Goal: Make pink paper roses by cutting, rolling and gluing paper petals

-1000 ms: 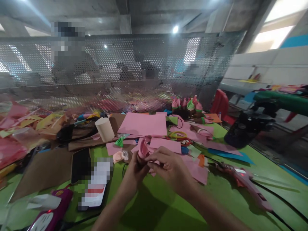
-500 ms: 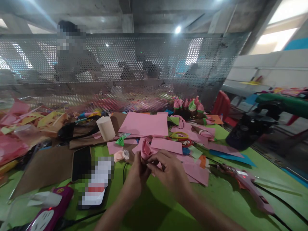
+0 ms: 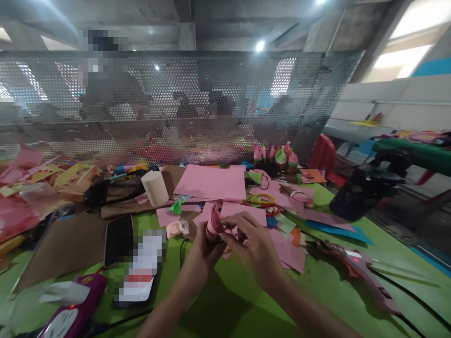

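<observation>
Both my forearms come up from the bottom edge & meet mid-frame. My left hand [image 3: 203, 248] is curled, fingers pinched shut w/ thumb up top. My right hand [image 3: 254, 244] sits just beside it, touching, palm down, fingers bent & reaching over to the left, wrist angled inward

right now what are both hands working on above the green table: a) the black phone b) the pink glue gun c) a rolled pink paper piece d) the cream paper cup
c: the left hand and right hand meet around the rolled pink paper piece; the cream paper cup, pink glue gun and black phone all lie untouched on the green table.
</observation>
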The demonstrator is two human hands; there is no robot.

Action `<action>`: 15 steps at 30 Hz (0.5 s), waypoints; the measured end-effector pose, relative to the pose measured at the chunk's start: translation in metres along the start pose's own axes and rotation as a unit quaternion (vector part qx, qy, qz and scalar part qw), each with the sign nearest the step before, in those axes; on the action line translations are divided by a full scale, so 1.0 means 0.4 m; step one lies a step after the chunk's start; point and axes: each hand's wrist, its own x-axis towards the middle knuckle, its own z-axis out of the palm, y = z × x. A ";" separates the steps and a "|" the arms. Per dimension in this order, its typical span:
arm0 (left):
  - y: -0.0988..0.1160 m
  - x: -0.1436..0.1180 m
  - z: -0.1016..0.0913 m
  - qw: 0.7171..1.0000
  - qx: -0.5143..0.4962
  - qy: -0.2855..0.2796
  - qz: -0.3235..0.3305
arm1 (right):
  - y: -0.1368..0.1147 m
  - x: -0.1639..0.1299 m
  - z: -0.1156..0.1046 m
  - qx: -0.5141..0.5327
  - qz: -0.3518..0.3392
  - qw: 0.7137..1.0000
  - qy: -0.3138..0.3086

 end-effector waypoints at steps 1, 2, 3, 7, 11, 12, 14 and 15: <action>0.003 -0.003 0.000 1.000 -0.002 -0.005 -0.011 | 0.005 0.002 0.000 0.007 -0.001 1.000 -0.008; 0.008 -0.006 0.001 1.000 -0.001 -0.005 -0.019 | 0.009 0.004 0.000 0.014 -0.003 1.000 -0.014; 0.015 -0.008 0.001 1.000 0.005 -0.003 -0.027 | 0.014 0.005 0.000 0.019 -0.003 1.000 -0.021; 0.045 -0.016 -0.003 0.998 0.043 0.015 -0.050 | 0.022 0.007 -0.003 0.019 0.004 0.998 -0.060; 0.050 -0.019 -0.008 0.996 0.070 0.026 -0.056 | 0.012 0.009 -0.015 0.041 0.030 0.994 -0.092; 0.047 -0.020 -0.008 0.995 0.072 0.029 -0.059 | 0.009 0.011 -0.018 0.048 0.037 0.993 -0.097; 0.038 -0.019 -0.009 0.995 0.071 0.038 -0.061 | 0.004 0.013 -0.021 0.057 0.046 0.992 -0.105; 0.033 -0.019 -0.009 0.995 0.070 0.042 -0.062 | 0.004 0.014 -0.022 0.059 0.046 0.991 -0.109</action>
